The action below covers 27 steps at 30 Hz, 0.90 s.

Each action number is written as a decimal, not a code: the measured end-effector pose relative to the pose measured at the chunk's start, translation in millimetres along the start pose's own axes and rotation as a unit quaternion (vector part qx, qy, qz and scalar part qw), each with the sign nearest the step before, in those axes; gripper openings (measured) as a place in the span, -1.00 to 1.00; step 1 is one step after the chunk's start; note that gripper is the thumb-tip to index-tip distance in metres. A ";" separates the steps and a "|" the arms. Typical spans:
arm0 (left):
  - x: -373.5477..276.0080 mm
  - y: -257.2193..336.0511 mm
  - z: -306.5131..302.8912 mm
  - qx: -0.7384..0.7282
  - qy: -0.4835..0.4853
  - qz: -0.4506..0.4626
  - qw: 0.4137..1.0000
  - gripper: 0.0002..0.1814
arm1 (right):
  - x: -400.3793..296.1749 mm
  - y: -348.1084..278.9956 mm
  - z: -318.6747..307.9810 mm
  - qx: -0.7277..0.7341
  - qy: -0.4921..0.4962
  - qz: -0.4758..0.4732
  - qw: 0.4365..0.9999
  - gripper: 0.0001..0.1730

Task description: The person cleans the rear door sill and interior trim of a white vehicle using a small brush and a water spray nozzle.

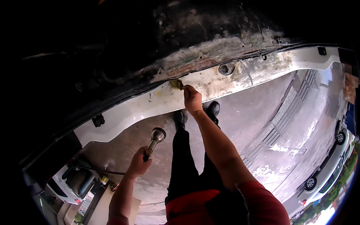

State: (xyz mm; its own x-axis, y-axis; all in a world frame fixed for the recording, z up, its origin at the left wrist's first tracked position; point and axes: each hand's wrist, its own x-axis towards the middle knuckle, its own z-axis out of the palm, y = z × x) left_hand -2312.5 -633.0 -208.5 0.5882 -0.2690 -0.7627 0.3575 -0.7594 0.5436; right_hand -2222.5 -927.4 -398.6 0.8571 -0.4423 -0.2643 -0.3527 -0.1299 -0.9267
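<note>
My right hand (193, 98) grips the handle of a small brush (176, 84) with yellowish bristles, which rest on the upper edge of a white painted vehicle panel (157, 98). Dark smears and dirt mark that panel, and a round hole (226, 69) pierces it to the right of the brush. Lower down, my left hand (140, 163) is closed around the dark handle of a metal spray gun (157, 136), apart from the panel; its round, wide end points up. Above the panel runs a grimy, scraped metal surface (197, 56), fading into deep shadow.
My boots (213, 109) stand on the concrete floor (239, 112) below the panel. A metal floor grate (281, 121) runs at the right. A silver car (327, 174) is parked far right, and another white vehicle (60, 185) at lower left. A dark hose (101, 170) lies behind my left hand.
</note>
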 end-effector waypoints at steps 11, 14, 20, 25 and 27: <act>5.9 24.2 21.3 0.072 0.041 0.068 0.994 -0.61 | -5.1 -2.5 4.8 -0.056 0.084 0.051 0.994 -0.81; 34.7 35.3 7.7 0.107 0.055 0.095 0.988 -0.60 | -31.3 10.5 22.0 -0.137 -0.028 -0.018 0.990 -0.77; 50.7 37.8 1.5 0.044 0.056 0.040 0.997 -0.58 | -18.5 0.9 8.7 -0.172 0.061 -0.045 0.982 -0.77; 44.4 19.8 17.2 0.067 0.072 0.118 0.988 -0.66 | -12.5 7.6 9.5 -0.183 0.073 -0.069 0.978 -0.77; 41.5 14.4 13.8 0.079 0.102 0.092 0.987 -0.68 | -14.5 3.0 12.7 -0.210 0.122 -0.039 0.969 -0.77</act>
State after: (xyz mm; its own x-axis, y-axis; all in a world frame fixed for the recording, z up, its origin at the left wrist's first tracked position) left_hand -2293.0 -663.3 -237.1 0.7718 -0.2981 -0.5617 0.1230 -0.7966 0.5918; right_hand -2231.2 -910.1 -400.9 0.7911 -0.6065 -0.0790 -0.4562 -0.4992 -0.7367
